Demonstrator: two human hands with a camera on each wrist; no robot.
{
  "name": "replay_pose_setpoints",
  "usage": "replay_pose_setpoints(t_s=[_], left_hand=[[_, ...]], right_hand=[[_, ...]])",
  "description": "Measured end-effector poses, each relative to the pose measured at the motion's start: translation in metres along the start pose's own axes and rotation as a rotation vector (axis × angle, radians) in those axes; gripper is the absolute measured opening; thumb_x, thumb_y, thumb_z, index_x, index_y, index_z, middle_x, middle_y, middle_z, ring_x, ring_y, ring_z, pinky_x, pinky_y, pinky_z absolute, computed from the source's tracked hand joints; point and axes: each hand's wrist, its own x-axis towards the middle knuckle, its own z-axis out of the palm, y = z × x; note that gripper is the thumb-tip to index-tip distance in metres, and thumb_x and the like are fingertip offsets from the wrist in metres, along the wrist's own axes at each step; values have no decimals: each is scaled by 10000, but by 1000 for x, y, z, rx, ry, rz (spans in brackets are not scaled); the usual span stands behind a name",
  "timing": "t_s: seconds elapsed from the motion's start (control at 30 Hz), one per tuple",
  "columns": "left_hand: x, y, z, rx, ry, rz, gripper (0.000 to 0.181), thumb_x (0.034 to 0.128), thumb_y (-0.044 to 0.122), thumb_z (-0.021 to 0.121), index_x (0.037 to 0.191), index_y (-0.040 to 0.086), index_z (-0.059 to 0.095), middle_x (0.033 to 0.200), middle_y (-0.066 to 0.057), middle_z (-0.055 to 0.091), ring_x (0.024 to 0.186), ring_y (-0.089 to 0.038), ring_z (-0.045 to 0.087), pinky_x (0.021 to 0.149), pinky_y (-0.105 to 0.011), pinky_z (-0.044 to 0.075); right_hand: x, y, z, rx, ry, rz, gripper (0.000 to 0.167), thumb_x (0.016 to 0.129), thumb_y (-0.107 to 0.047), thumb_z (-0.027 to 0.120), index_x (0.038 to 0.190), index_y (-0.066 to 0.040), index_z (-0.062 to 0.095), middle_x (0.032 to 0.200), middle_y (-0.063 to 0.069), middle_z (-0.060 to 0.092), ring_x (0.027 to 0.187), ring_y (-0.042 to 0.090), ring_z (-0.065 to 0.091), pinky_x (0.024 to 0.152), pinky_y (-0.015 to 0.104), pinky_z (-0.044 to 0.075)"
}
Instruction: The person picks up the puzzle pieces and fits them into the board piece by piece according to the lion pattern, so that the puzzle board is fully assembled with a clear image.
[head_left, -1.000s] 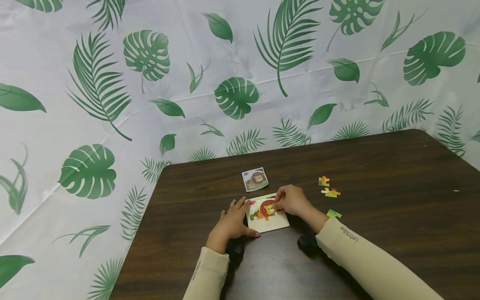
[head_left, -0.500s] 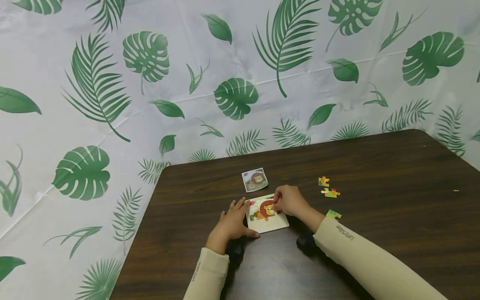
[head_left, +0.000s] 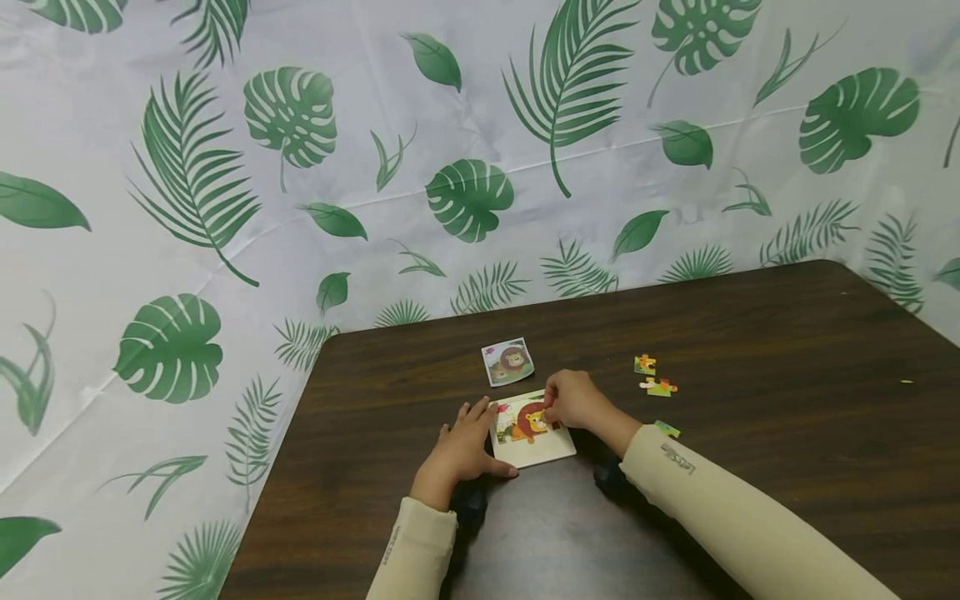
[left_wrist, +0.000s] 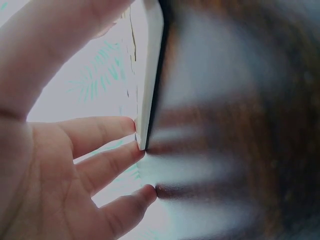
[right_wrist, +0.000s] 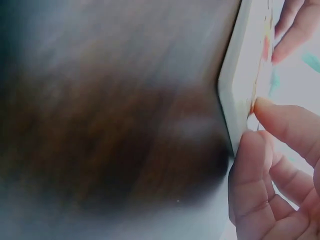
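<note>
A pale puzzle board (head_left: 536, 452) lies on the table, with lion puzzle pieces (head_left: 530, 422) fitted in its upper part. Spread around its left side, my left hand (head_left: 467, 442) touches the edge with extended fingers, and its thumb is at the near edge. In the left wrist view, fingertips (left_wrist: 131, 125) meet the board's rim. My right hand (head_left: 577, 402) bends over the board's right side, thumb and fingers pinching a puzzle piece that they mostly hide. The right wrist view shows the thumb (right_wrist: 285, 122) against the board's surface.
A lion picture card (head_left: 507, 362) lies just behind the board. To the right are loose puzzle pieces: one upper piece (head_left: 645, 364), a wider piece (head_left: 659, 387) and a green piece (head_left: 667, 428) partly behind the right sleeve. A leaf-patterned cloth (head_left: 390, 125) hangs behind the dark table (head_left: 787, 375).
The right hand has shifted very slightly left over the board, and its sleeve now covers more of the green piece. The left hand stays at the board's edge.
</note>
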Motion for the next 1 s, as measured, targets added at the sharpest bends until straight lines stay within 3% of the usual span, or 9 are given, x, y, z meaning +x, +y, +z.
replay_pose_setpoints(t_s=[0.27,0.5,0.83,1.0], left_hand=[[-1,1,0,-2,-1,1,977,671,447,794,1443,91,312,1493,-108,239,1351,-384,163,969,-661,184],[0,1,0,-1,-1,0,987,671,454,792,1446,87,303,1496,-107,232,1356,-378,152,972,-659,182],[0,-1,1,-8,-4,-6,991,667,449,796,1447,92,300,1500,-104,223,1359,-376,141,976,-660,168],[1,-2,1,-9,-5,-10,997,664,454,796,1449,94,297,1501,-102,220,1359,-377,141,976,-661,166]], right_hand=[[-1,4,-2,3,-16,-59,195,742,-103,758,664,-83,580,548,8,530,467,132,504,452,248,400],[5,17,-20,205,-89,-33,111,864,-151,634,823,-48,638,698,80,588,573,178,570,517,307,501],[6,61,-67,185,54,-23,144,850,-164,653,889,-26,646,729,65,594,627,208,554,513,302,460],[1,86,-89,143,116,2,165,855,-173,652,916,-20,642,842,102,621,676,216,543,552,321,443]])
